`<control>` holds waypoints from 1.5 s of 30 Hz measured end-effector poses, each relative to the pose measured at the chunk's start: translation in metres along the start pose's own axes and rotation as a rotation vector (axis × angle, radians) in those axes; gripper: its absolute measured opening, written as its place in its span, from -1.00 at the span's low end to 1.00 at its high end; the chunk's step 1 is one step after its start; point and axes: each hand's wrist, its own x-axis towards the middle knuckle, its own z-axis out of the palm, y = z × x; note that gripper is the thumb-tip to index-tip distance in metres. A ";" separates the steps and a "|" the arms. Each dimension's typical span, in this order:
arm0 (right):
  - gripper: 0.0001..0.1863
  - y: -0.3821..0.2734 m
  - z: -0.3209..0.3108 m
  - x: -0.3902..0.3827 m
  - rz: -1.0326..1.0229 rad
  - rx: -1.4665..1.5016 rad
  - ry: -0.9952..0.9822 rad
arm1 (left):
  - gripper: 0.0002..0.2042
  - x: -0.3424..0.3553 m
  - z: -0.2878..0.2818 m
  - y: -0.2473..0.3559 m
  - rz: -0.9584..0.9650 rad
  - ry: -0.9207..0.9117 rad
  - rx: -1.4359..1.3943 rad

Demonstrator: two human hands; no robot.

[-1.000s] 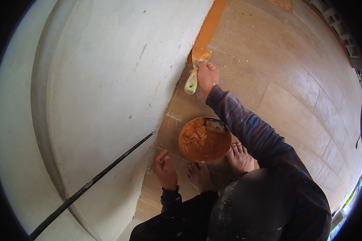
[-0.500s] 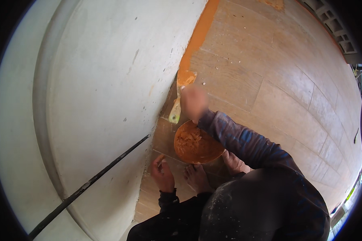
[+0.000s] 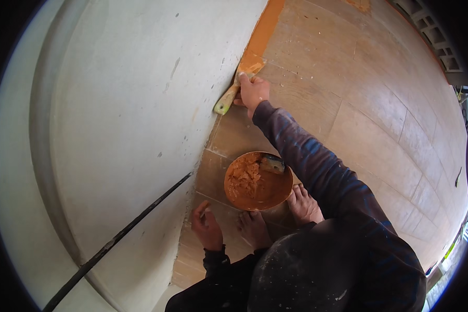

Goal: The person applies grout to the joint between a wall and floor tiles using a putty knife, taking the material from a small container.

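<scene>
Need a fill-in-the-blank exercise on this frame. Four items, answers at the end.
1. The scraper is in the person's ____.
2. The paste in the round bowl is coloured ____.
3. Of the bowl and the scraper, the left hand is nearer the ____.
4. The number of bare feet in view is ____.

Missing words: right hand; orange; bowl; two.

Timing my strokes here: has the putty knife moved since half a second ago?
Yes. Against the black pole, the putty knife has shifted up the picture along the wall.
</scene>
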 end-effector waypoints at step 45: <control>-0.63 -0.015 -0.026 0.005 -0.045 -0.292 0.012 | -0.76 0.011 0.009 0.003 0.000 -0.042 0.014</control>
